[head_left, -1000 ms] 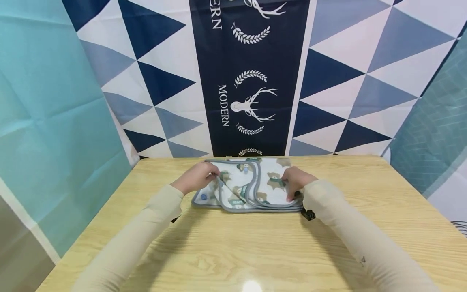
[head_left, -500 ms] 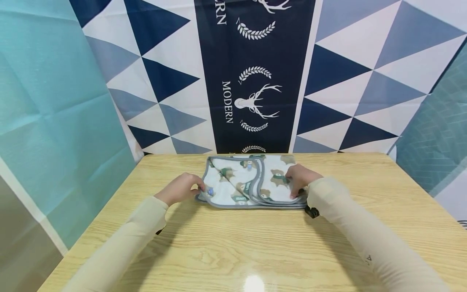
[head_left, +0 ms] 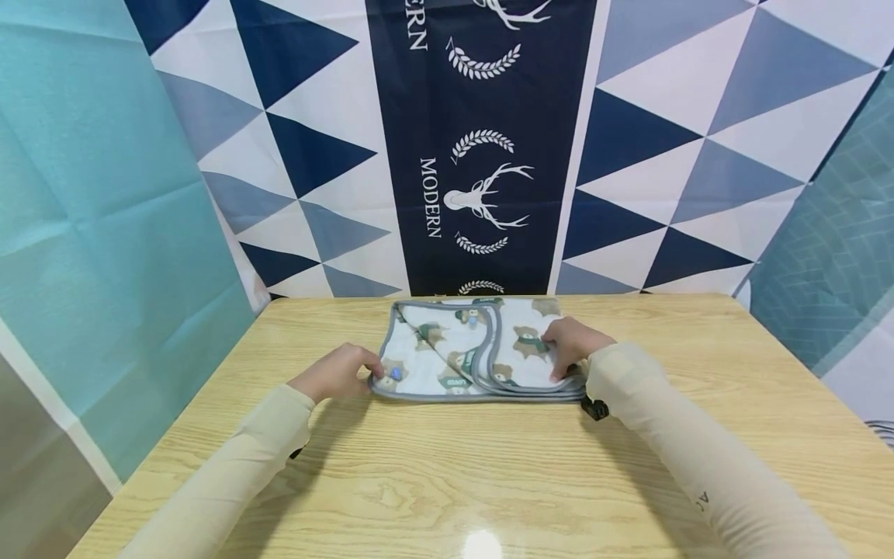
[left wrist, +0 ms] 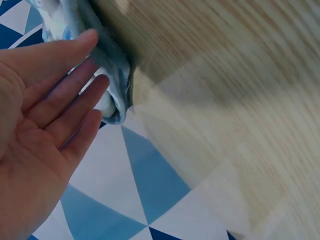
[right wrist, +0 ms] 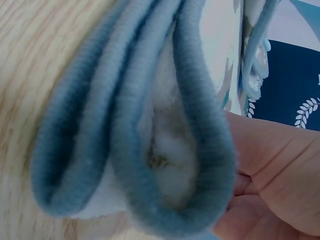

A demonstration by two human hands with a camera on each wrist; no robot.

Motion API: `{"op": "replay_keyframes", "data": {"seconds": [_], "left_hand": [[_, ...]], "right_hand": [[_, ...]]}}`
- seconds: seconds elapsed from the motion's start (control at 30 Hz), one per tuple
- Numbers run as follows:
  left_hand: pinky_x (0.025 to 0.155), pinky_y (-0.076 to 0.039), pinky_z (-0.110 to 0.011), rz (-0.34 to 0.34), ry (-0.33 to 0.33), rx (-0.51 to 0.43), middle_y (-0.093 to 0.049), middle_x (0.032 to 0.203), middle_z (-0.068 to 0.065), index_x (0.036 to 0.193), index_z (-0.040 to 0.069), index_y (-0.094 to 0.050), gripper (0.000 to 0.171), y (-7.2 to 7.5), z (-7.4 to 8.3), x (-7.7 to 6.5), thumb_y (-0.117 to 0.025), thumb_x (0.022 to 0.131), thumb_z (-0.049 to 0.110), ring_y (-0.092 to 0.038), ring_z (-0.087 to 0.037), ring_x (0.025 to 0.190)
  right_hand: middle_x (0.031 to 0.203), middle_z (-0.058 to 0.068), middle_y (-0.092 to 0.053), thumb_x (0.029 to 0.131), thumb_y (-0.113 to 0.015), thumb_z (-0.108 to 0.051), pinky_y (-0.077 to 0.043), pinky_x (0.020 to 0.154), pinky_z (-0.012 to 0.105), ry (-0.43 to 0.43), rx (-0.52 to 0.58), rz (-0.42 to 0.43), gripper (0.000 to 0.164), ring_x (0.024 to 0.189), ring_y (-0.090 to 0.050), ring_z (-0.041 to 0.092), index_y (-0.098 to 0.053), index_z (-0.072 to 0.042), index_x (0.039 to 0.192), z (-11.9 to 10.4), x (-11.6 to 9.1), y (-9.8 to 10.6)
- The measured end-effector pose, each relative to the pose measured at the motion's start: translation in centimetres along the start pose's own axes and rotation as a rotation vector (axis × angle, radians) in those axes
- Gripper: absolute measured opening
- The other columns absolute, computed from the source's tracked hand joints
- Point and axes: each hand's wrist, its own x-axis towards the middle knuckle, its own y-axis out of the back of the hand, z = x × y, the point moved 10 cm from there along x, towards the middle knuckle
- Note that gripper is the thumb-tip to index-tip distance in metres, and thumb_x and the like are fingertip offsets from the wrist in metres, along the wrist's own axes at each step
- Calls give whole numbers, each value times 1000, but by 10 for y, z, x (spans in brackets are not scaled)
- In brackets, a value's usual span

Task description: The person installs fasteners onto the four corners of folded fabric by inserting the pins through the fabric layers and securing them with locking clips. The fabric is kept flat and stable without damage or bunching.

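A folded white blanket (head_left: 433, 365) with grey-blue edging and a bear print lies at the table's back. My left hand (head_left: 338, 373) is at its near left corner, fingertips right at the edging. In the left wrist view that hand (left wrist: 45, 115) shows its palm and nearly straight fingers beside the blanket's edge (left wrist: 117, 75). My right hand (head_left: 576, 345) rests on the right end, thumb and forefinger spread over the top layer. Stacked folds of edging (right wrist: 130, 125) fill the right wrist view, with the right hand (right wrist: 275, 175) against them, its fingertips hidden.
The blanket lies on a light wood table (head_left: 433, 473). A patterned wall cloth (head_left: 482, 155) hangs right behind the table's back edge. A turquoise cloth (head_left: 105, 194) hangs along the left side.
My left hand has carried the blanket's near left flap left and forward; its corner now lies flat at the left end. The right hand has kept its place on the right end.
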Motion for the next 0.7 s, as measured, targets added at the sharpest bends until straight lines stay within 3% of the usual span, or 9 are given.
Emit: {"op": "replay_keyframes", "data": {"seconds": [0.13,0.27,0.4,0.43,0.57,0.7], "left_hand": [[93,-53,-43,-42,0,-27,-73,104,-9,96,5,-73,32,9,1,1,-63,71,-12,-65,-29,105],[94,-52,-47,-37,13,-44,-71,109,-15,103,0,-71,37,29,-4,15,-55,74,-15,-64,-33,107],[95,-52,-44,-16,17,-57,-69,113,-17,108,-1,-69,30,38,0,48,-58,81,-7,-64,-33,109],[93,-54,-39,-5,-12,-64,-70,112,-14,108,1,-70,28,37,0,60,-61,82,-2,-65,-30,107],[96,-51,-35,-4,23,-55,-68,119,-11,117,4,-67,30,35,7,94,-62,87,6,-62,-28,113],[105,-45,-40,19,79,4,-63,128,-14,124,1,-62,35,28,17,117,-60,90,7,-57,-31,123]], "right_hand": [[128,27,-59,63,-90,-21,-46,102,48,-25,11,-12,77,119,-55,41,-57,9,126,0,1,2],[130,26,-57,64,-90,-21,-46,102,48,-48,10,-31,78,121,-53,41,-56,8,128,-1,5,2],[129,26,-57,62,-91,-19,-49,99,47,-93,22,-43,78,119,-54,40,-57,7,127,5,2,-2],[129,26,-57,61,-91,-19,-49,98,47,-108,31,-44,78,119,-54,40,-57,7,127,7,0,-3],[128,26,-58,59,-92,-14,-51,96,47,-128,51,-30,77,117,-55,39,-58,7,125,9,-1,-3],[124,24,-60,56,-91,-10,-52,94,44,-131,67,-12,74,111,-58,34,-61,6,121,3,4,-3]]}}
